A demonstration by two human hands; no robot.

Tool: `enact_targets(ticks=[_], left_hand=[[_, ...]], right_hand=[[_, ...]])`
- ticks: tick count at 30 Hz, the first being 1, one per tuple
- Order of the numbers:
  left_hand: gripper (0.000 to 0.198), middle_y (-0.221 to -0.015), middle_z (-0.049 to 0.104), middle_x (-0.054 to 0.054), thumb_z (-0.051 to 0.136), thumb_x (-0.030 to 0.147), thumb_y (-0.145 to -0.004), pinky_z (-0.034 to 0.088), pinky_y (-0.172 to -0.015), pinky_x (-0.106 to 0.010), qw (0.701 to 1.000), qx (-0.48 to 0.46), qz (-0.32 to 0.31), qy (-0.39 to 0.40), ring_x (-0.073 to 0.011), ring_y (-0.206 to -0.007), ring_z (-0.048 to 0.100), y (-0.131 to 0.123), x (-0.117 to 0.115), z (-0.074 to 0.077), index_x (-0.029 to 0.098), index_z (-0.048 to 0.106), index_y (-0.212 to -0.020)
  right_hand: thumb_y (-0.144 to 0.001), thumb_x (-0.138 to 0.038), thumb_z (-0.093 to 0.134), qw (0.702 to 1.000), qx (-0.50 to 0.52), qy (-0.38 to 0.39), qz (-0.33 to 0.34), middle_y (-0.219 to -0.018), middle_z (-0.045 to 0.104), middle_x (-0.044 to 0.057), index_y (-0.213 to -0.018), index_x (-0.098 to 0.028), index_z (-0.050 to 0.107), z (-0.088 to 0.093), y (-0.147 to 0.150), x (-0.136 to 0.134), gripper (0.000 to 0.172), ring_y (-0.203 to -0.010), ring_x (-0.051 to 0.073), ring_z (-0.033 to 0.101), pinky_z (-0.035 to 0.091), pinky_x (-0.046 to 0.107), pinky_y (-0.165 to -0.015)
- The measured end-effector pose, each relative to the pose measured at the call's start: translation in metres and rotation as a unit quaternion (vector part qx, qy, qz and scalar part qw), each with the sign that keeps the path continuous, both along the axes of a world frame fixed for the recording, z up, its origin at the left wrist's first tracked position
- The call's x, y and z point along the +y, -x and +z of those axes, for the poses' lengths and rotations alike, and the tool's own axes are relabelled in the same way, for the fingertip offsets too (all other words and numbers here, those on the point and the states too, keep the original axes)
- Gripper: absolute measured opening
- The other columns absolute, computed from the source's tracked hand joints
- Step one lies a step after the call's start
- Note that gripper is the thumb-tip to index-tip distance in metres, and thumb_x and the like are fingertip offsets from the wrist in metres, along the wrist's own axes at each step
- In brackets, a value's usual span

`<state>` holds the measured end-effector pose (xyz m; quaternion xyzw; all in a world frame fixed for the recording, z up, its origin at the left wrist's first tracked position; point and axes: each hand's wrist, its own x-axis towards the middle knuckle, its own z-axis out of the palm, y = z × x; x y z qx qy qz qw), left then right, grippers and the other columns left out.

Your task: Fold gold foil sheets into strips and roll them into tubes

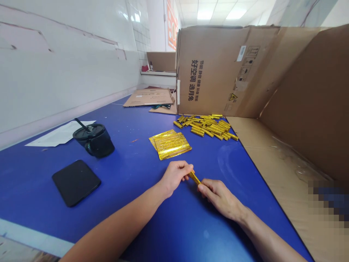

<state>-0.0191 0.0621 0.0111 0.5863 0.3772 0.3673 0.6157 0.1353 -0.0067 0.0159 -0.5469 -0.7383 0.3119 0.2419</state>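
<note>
A narrow gold foil roll point(195, 178) is held slantwise above the blue table point(131, 145). My left hand point(177, 175) pinches its upper left end, and my right hand point(218, 196) grips the lower right end. Both hands' fingers are closed, and some fingertips are hidden beneath them. Just beyond my left hand lies a small stack of flat gold foil sheets point(173, 145). Farther back on the right, a heap of similar gold rolls point(211, 126) lies by the cardboard box.
A large cardboard box point(218, 72) stands behind the heap, with cardboard point(259, 153) along the right edge. On the left are a dark lidded mug point(94, 140) with a straw, a black flat object point(76, 183) and white paper point(58, 135). Flattened cardboard point(149, 97) lies at the back.
</note>
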Motion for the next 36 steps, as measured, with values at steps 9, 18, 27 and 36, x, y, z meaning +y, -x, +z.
enact_targets(ticks=[9, 18, 27, 36], left_hand=[[0.024, -0.048, 0.050, 0.003, 0.053, 0.037, -0.071, 0.031, -0.043, -0.018, 0.998, 0.052, -0.041, -0.009, -0.0059, -0.042, 0.042, -0.002, -0.002, -0.002, 0.012, 0.056, -0.071], [0.012, -0.057, 0.051, 0.003, 0.049, 0.016, -0.068, 0.038, -0.050, -0.019, 0.999, 0.025, -0.038, -0.022, -0.0071, -0.051, 0.049, 0.000, 0.001, -0.003, 0.014, 0.051, -0.079], [0.017, -0.056, 0.051, 0.002, 0.056, 0.028, -0.067, 0.037, -0.048, -0.021, 0.998, 0.038, -0.058, -0.002, -0.0078, -0.049, 0.048, -0.005, -0.005, -0.008, 0.013, 0.048, -0.067], [0.029, -0.057, 0.056, -0.001, 0.049, 0.039, -0.075, 0.037, -0.049, -0.020, 0.991, 0.046, -0.125, -0.011, -0.0085, -0.049, 0.050, -0.003, -0.008, -0.007, 0.012, 0.052, -0.064]], right_hand=[[-0.087, -0.036, 0.027, 0.978, -0.162, -0.125, -0.048, -0.059, 0.050, 0.000, -0.061, -0.020, 0.046, -0.011, -0.002, 0.002, 0.036, -0.051, 0.011, 0.044, 0.032, 0.022, -0.052], [-0.082, -0.047, 0.033, 0.995, 0.034, 0.026, -0.091, -0.054, 0.051, -0.002, -0.068, -0.019, 0.051, -0.007, -0.002, 0.005, 0.036, -0.046, 0.009, 0.045, 0.033, 0.020, -0.044], [-0.081, -0.046, 0.039, 0.984, 0.137, 0.028, -0.111, -0.046, 0.038, -0.006, -0.057, -0.017, 0.043, -0.012, -0.003, 0.005, 0.038, -0.042, 0.006, 0.031, 0.026, 0.019, -0.041], [-0.083, -0.046, 0.035, 0.990, 0.121, 0.057, -0.040, -0.048, 0.036, -0.007, -0.066, -0.016, 0.045, -0.006, 0.000, 0.001, 0.036, -0.044, 0.006, 0.029, 0.025, 0.019, -0.041]])
